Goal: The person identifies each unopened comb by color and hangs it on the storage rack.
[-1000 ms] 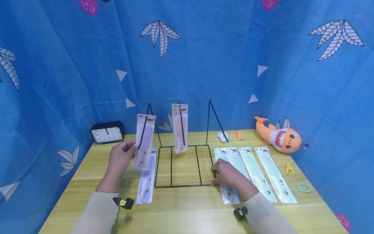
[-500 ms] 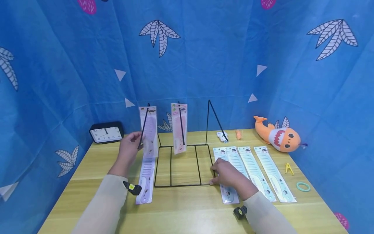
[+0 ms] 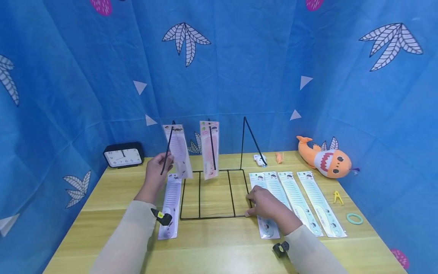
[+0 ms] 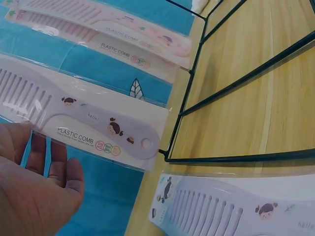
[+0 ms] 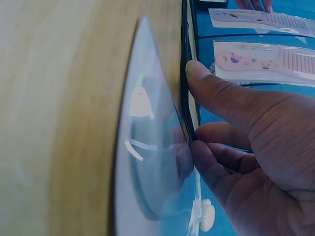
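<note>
Hanging tilted, lilac comb touches left grip, hold unclear; right grip pinches rack.

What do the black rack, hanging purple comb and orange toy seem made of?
Black rack: probably coated metal, smooth, thin and straight-barred. Hanging purple comb: smooth plastic, its packet reading "PLASTIC COMB". Orange toy: perhaps plush fabric, looking matte and padded.

Glossy plastic comb packets, smooth metal rack
</note>
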The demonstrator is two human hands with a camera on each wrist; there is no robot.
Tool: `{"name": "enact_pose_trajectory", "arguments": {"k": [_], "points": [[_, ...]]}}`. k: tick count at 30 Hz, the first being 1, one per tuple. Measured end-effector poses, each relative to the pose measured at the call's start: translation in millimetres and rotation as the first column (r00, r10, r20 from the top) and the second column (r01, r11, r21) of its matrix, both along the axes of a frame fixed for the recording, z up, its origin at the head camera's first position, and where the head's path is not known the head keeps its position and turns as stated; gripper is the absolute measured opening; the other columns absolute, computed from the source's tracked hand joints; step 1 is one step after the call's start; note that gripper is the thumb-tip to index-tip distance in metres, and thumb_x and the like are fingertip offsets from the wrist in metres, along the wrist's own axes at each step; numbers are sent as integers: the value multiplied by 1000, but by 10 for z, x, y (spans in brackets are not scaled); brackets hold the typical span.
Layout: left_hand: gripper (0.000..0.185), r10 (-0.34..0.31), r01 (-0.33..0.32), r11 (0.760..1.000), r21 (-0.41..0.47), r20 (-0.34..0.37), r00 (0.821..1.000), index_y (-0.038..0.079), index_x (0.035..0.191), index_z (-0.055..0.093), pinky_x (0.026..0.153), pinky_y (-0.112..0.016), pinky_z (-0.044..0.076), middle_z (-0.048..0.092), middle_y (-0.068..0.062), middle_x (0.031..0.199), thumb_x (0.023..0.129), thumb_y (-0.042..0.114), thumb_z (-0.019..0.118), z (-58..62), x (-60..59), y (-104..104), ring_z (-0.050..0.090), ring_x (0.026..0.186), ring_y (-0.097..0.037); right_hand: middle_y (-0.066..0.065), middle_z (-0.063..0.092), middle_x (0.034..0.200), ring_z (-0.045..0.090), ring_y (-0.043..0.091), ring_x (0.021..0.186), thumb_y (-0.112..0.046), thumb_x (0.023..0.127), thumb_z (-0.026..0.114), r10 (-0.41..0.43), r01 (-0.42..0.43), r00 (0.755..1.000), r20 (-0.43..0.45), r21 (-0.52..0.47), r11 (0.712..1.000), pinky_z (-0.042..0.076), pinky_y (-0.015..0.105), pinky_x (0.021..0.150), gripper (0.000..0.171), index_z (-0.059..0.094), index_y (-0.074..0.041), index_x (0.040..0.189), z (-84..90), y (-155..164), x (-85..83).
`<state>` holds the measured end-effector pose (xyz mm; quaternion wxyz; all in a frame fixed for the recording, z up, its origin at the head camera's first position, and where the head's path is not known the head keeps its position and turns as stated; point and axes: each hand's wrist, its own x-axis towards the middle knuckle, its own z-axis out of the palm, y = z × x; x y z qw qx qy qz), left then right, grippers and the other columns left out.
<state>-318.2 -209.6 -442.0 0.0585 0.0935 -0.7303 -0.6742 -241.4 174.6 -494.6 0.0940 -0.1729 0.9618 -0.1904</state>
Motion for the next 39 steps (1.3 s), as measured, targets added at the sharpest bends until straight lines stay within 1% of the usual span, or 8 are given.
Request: {"name": "enact_pose_trajectory", "arguments": {"k": [15,18,20,23,26,29,35,39], "points": [[37,36,-36,999,21,-23,999,0,143,65,119,-40,55,70,-18,139,114,22,61,-38,3,3,66,121,-17,4,62,110,54,16,95,-30,84,96,24,-25,1000,-20,-22,999,55,40,88,67,73,0,139,-7,23,-17],[39,24,-24,1000,-9,-3,1000,1,145,64,121,-43,53,70,-19,143,113,22,63,-42,19,-16,66,128,-23,3,61,109,53,17,94,-30,84,96,27,-28,999,-21,-20,999,54,40,86,65,73,0,138,-9,21,-17],[42,-3,7,996,-94,41,999,4,148,63,126,-49,47,67,-18,150,112,24,65,-58,44,-54,62,139,-29,3,62,109,53,16,95,-30,85,96,26,-27,999,-23,-19,999,55,40,87,65,73,0,138,-11,19,-13],[51,-47,92,940,-329,144,988,2,153,58,127,-57,44,61,-22,156,108,24,67,-148,77,-121,56,147,-40,3,63,111,54,16,96,-30,85,96,23,-24,999,-23,-15,1000,56,40,89,66,72,0,139,-11,17,-11],[66,-51,188,823,-536,260,964,-6,156,49,123,-61,46,56,-31,156,103,25,72,-255,140,-154,54,145,-49,3,63,112,56,16,96,-30,85,96,21,-21,1000,-23,-12,1000,57,41,91,67,72,0,139,-14,20,-16],[79,-26,251,750,-612,351,936,-12,157,40,119,-64,50,53,-37,152,100,29,77,-322,259,-128,58,136,-51,3,64,114,57,16,98,-31,85,95,16,-16,1000,-22,-7,1000,59,42,95,67,72,0,140,-18,22,-20],[77,-13,264,663,-700,342,940,-13,144,46,86,-53,65,59,-30,123,91,22,88,-453,531,-43,64,104,-40,4,65,115,58,16,100,-30,85,96,18,-18,1000,-20,-19,1000,59,43,96,67,72,1,139,-24,18,-13],[78,-18,258,619,-742,315,949,-16,142,47,82,-51,65,59,-29,116,85,16,91,-481,655,-32,63,101,-41,5,64,113,58,17,99,-29,84,96,20,-21,999,-27,-27,999,59,43,95,67,72,2,138,-23,11,-7]]}}
